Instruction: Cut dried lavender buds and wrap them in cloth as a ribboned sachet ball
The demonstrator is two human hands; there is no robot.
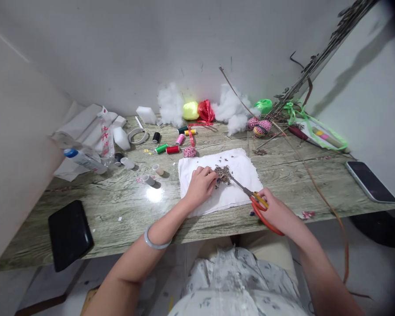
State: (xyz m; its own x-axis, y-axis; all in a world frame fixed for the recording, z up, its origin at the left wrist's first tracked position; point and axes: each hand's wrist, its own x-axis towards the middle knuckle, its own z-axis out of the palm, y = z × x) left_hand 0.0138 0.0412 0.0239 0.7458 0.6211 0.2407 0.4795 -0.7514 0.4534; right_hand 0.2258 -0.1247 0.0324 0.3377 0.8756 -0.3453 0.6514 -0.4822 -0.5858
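Centrally, one table (125, 206) carries one white cloth (246, 169). On it, the left hand (200, 184) pinches one dried clump (223, 174); just right, the right hand (276, 210) grips one pair of scissors (255, 199). Farther left lie six spools (173, 149).

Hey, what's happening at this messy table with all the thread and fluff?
A person is snipping a small clump of dried brownish plant bits over a white cloth on the wood-grain table. The left hand pinches the clump, while the right hand holds red-handled scissors with the blade tips at it. Loose crumbs lie scattered on the cloth. Coloured thread spools and white stuffing sit behind.
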